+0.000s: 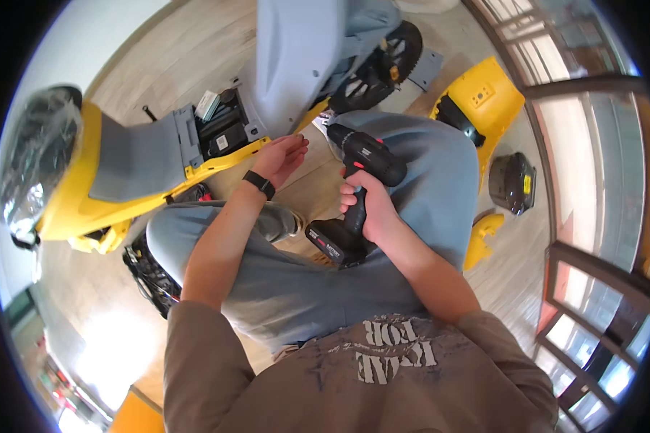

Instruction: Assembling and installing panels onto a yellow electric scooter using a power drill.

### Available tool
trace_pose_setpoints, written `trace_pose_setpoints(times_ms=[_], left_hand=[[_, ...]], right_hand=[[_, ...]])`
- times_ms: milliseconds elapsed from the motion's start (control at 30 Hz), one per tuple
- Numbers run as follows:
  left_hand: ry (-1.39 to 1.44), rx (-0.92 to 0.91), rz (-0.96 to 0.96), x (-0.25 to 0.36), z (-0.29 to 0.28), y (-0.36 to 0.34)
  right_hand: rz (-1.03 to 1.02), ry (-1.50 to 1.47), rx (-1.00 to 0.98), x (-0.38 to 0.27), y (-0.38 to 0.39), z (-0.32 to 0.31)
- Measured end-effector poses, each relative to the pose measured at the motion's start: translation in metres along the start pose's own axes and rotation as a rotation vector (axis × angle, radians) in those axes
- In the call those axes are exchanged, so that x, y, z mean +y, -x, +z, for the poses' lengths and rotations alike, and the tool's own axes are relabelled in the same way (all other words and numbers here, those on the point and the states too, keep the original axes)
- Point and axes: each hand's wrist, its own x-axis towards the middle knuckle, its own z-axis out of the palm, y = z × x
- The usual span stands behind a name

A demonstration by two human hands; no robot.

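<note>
My right hand (370,208) grips a black cordless drill (368,160) by its handle, finger near the red trigger. The drill's chuck points up and left, toward my left hand (285,157). The fingers of that hand are bent together beside the yellow side rail of a grey and yellow scooter (141,162); whatever they hold is too small to make out. Close to the hand, an open compartment (220,130) in the scooter's footboard shows black parts inside. A small light-coloured box (208,105) rests at the compartment's far edge.
The scooter's front panel and black wheel (386,68) stand ahead. To the right lie a yellow body panel (480,94), a glossy black case (513,182) and a smaller yellow piece (484,240). A tool case (150,278) sits by my left knee. Dark-framed glass doors line the right.
</note>
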Motion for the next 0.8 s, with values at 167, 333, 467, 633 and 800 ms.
trace_pose_setpoints(times_ms=[167,333,467,633,800], left_hand=[[-0.293,0.01,0.084,0.001,0.02,0.002],[-0.481,0.11,0.17,-0.01,0.021,-0.007],[-0.226,0.112,0.086,-0.021,0.011,-0.016],[-0.083,0.25,0.08,-0.037,0.024,-0.012],[-0.057,0.241,0.122,-0.044,0.02,-0.008]], right_hand=[[-0.025,-0.009,0.015,-0.009,0.003,-0.008],[-0.079,-0.022,-0.075,-0.015,-0.006,-0.024],[-0.07,-0.017,-0.118,-0.025,-0.016,-0.036],[0.035,-0.104,-0.229,-0.042,-0.04,-0.067],[0.08,-0.237,-0.274,-0.061,-0.055,-0.089]])
